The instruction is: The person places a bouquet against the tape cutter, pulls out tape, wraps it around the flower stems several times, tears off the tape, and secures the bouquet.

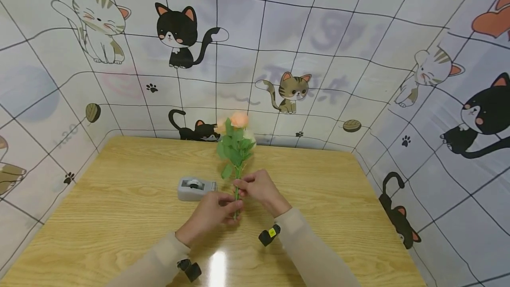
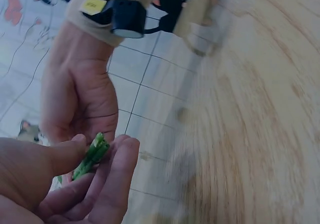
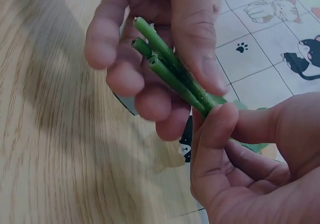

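A small bunch of flowers (image 1: 235, 145) with peach blooms and green leaves is held upright above the table. My right hand (image 1: 260, 191) pinches the stems just below the leaves; in the right wrist view the right hand (image 3: 250, 159) has thumb and fingertip on them. Lower down, my left hand (image 1: 213, 211) curls round the stem ends, its thumb along one side and fingers along the other. Three cut green stems (image 3: 172, 66) stick out between the left hand's (image 3: 150, 59) thumb and fingers. In the left wrist view the stem ends (image 2: 95, 151) show beside the left thumb.
A grey tape dispenser (image 1: 191, 189) with a roll in it stands on the wooden table (image 1: 139, 167), just left of the hands. Behind the table and at both sides hangs a white sheet (image 1: 239, 25) with cat prints and grid lines.
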Available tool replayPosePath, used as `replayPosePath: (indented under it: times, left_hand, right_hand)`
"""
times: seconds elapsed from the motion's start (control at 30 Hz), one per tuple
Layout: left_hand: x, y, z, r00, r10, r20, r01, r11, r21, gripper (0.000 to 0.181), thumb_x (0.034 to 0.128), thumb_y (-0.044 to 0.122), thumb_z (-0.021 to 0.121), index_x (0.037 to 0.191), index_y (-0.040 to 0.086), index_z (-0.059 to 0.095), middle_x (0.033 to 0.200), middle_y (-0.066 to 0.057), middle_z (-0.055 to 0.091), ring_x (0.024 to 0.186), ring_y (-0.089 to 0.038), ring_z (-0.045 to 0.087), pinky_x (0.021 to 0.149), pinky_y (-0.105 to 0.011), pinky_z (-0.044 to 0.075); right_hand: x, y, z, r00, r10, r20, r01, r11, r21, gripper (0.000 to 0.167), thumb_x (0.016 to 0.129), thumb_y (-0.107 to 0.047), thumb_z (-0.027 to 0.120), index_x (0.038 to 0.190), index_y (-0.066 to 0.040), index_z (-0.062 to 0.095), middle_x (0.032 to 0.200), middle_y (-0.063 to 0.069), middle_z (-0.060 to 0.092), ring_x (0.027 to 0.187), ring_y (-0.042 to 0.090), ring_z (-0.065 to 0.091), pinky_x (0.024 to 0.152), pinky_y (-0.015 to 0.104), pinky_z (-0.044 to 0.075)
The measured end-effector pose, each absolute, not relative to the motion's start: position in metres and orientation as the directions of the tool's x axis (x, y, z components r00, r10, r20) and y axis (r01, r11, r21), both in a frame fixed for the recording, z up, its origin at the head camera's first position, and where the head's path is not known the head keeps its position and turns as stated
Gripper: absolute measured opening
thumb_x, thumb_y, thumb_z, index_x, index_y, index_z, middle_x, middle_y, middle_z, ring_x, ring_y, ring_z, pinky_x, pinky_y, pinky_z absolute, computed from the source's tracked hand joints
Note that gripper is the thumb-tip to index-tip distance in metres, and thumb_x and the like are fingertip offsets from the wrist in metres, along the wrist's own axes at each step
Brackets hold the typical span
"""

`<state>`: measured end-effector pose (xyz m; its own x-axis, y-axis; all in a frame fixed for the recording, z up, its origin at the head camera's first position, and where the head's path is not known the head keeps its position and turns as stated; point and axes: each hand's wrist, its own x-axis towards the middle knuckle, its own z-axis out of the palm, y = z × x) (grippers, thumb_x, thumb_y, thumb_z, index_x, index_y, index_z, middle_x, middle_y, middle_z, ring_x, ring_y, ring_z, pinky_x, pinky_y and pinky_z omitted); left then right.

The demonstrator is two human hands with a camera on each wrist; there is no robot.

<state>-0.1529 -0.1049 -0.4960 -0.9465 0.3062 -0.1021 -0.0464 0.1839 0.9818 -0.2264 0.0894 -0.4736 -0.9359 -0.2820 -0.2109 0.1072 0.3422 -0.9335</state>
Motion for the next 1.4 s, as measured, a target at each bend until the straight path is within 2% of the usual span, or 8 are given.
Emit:
replayPosePath:
  times: [0.23,0.4,0.57,0.67,0.83,1.03,1.23,1.4]
  left_hand:
    - [-0.159,-0.11,-0.502,-0.893,0.397,-0.213,-0.238,-0.014,0.971,0.033,0.1209,0.016,0.066,0.132,-0.013,0.078,0.124,-0.025,0.086,0.102,-0.015,0.086,0.099,-0.038,0.073]
    - [-0.159,-0.108,-0.503,-0.897,0.392,-0.206,-0.229,-0.013,0.973,0.034,0.1198,0.013,0.067,0.13,-0.018,0.077,0.117,-0.023,0.087,0.096,-0.011,0.085,0.095,-0.033,0.073]
    - [-0.156,-0.105,-0.5,-0.919,0.352,-0.181,-0.187,0.015,0.982,0.031,0.1182,0.01,0.069,0.123,-0.02,0.078,0.104,-0.014,0.087,0.09,-0.01,0.083,0.089,-0.03,0.074]
    - [-0.154,-0.103,-0.498,-0.934,0.323,-0.155,-0.148,0.046,0.988,0.029,0.1176,0.009,0.07,0.115,-0.018,0.08,0.1,-0.013,0.087,0.087,-0.01,0.082,0.086,-0.03,0.074]
    - [-0.151,-0.101,-0.497,-0.958,0.274,-0.087,-0.041,0.168,0.985,0.029,0.1167,0.01,0.072,0.099,-0.011,0.083,0.091,-0.013,0.084,0.08,-0.011,0.078,0.078,-0.027,0.072]
    - [-0.148,-0.098,-0.495,-0.982,0.186,-0.032,0.036,0.352,0.935,0.034,0.114,0.015,0.077,0.082,0.003,0.083,0.079,-0.007,0.083,0.071,-0.01,0.072,0.064,-0.016,0.055]
    - [-0.147,-0.097,-0.492,-0.988,0.155,0.004,0.071,0.426,0.902,0.033,0.1125,0.012,0.078,0.08,0.006,0.084,0.075,-0.006,0.083,0.065,-0.01,0.072,0.056,-0.014,0.045]
    - [-0.147,-0.101,-0.493,-0.985,0.164,-0.053,0.009,0.353,0.936,0.024,0.1123,0.014,0.079,0.093,0.001,0.087,0.082,-0.009,0.085,0.07,-0.014,0.08,0.06,-0.019,0.06]
  right_hand:
    - [-0.228,0.092,-0.48,-0.906,-0.344,-0.248,0.175,0.23,-0.957,0.027,0.114,-0.02,0.078,0.105,0.005,0.085,0.078,0.0,0.071,0.079,0.013,0.067,0.086,0.028,0.061]
    - [-0.229,0.094,-0.484,-0.887,-0.38,-0.263,0.203,0.19,-0.961,0.032,0.116,-0.016,0.074,0.122,0.014,0.082,0.082,0.0,0.072,0.081,0.011,0.066,0.086,0.025,0.061]
    - [-0.226,0.094,-0.485,-0.893,-0.375,-0.249,0.188,0.192,-0.963,0.033,0.116,-0.016,0.074,0.128,0.013,0.082,0.088,-0.002,0.078,0.079,0.007,0.068,0.086,0.027,0.063]
    - [-0.222,0.093,-0.484,-0.909,-0.348,-0.228,0.164,0.202,-0.965,0.037,0.117,-0.021,0.074,0.124,0.014,0.084,0.089,0.0,0.083,0.077,0.005,0.071,0.083,0.025,0.065]
    - [-0.215,0.087,-0.48,-0.944,-0.281,-0.171,0.101,0.247,-0.964,0.047,0.118,-0.03,0.074,0.102,0.012,0.086,0.082,0.011,0.083,0.068,0.007,0.073,0.078,0.03,0.07]
    - [-0.213,0.078,-0.477,-0.963,-0.235,-0.132,0.051,0.322,-0.945,0.035,0.111,-0.026,0.083,0.091,0.003,0.088,0.07,0.005,0.078,0.064,0.009,0.071,0.074,0.034,0.07]
    - [-0.215,0.074,-0.477,-0.965,-0.218,-0.144,0.067,0.324,-0.944,0.031,0.11,-0.021,0.084,0.091,0.002,0.088,0.065,-0.002,0.074,0.064,0.009,0.07,0.075,0.028,0.065]
    - [-0.217,0.075,-0.48,-0.958,-0.234,-0.167,0.089,0.311,-0.946,0.032,0.111,-0.02,0.082,0.087,0.0,0.088,0.068,-0.001,0.076,0.069,0.011,0.073,0.082,0.027,0.065]
